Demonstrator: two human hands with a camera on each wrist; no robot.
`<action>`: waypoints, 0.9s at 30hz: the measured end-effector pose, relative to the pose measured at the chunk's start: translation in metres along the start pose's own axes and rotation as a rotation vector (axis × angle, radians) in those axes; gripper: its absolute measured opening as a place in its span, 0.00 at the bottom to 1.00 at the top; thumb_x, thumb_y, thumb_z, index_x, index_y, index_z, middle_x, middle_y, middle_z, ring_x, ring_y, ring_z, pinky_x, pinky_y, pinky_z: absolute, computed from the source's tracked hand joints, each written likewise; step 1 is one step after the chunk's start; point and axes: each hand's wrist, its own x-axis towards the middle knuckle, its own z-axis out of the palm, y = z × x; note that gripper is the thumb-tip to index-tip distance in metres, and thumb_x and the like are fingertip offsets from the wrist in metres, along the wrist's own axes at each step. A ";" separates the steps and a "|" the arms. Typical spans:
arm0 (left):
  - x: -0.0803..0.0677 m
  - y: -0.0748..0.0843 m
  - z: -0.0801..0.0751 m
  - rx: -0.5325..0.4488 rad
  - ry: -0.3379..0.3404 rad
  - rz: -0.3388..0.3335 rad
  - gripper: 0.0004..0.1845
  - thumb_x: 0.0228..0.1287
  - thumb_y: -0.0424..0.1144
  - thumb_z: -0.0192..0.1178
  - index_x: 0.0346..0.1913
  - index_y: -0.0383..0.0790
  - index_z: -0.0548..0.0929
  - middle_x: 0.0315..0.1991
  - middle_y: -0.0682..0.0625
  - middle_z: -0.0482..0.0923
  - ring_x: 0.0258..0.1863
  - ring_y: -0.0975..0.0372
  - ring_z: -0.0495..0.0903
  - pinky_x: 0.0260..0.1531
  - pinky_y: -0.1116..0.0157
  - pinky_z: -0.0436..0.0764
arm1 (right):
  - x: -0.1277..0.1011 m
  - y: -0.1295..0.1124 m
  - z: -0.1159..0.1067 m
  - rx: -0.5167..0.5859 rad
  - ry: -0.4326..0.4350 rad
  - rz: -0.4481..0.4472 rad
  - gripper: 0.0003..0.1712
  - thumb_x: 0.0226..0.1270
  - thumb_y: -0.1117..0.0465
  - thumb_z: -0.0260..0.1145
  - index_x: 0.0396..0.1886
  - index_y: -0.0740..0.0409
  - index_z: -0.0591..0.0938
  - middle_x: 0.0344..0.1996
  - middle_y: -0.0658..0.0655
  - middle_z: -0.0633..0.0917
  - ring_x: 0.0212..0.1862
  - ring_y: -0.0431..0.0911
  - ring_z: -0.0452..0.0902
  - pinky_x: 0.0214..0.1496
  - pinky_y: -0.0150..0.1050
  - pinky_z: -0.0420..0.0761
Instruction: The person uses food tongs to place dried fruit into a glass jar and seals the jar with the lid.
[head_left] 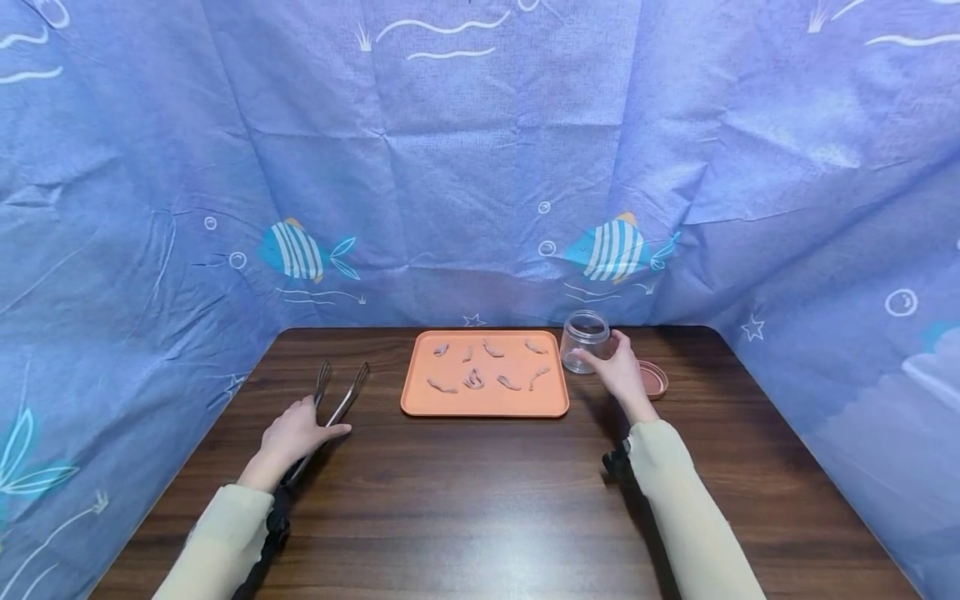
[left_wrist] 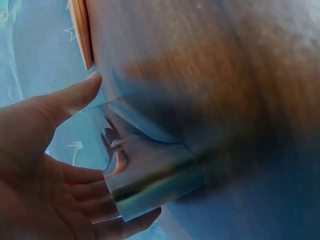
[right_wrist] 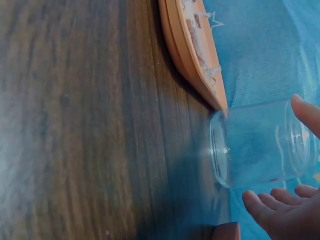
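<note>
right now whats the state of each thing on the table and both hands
glass jar: upright, open, empty
jar lid: off, flat on table
tongs: lying on table, arms apart
orange tray: holds small scattered pieces
left hand: resting on tongs
right hand: fingers around jar, not clearly gripping

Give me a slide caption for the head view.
Left hand rests on metal tongs; right hand touches an empty clear jar beside the orange tray.
</note>
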 end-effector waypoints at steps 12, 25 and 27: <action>0.001 -0.003 0.001 -0.035 0.005 -0.016 0.43 0.59 0.57 0.71 0.54 0.15 0.72 0.40 0.27 0.79 0.30 0.45 0.81 0.29 0.49 0.80 | 0.018 0.005 0.014 0.101 0.033 0.028 0.66 0.59 0.45 0.77 0.81 0.61 0.44 0.73 0.72 0.62 0.74 0.61 0.59 0.73 0.55 0.62; 0.003 -0.001 0.002 -0.077 0.042 -0.021 0.27 0.63 0.52 0.69 0.40 0.27 0.76 0.26 0.42 0.76 0.21 0.53 0.75 0.20 0.56 0.73 | 0.023 0.011 0.018 0.072 0.031 0.022 0.58 0.60 0.44 0.76 0.79 0.60 0.54 0.71 0.68 0.68 0.73 0.59 0.63 0.73 0.53 0.63; 0.005 0.000 0.002 -0.073 0.062 -0.004 0.27 0.63 0.52 0.69 0.41 0.25 0.76 0.26 0.42 0.76 0.21 0.52 0.75 0.21 0.55 0.73 | 0.023 0.012 0.018 0.071 0.027 0.024 0.58 0.60 0.44 0.76 0.79 0.60 0.54 0.71 0.68 0.67 0.73 0.59 0.62 0.73 0.53 0.63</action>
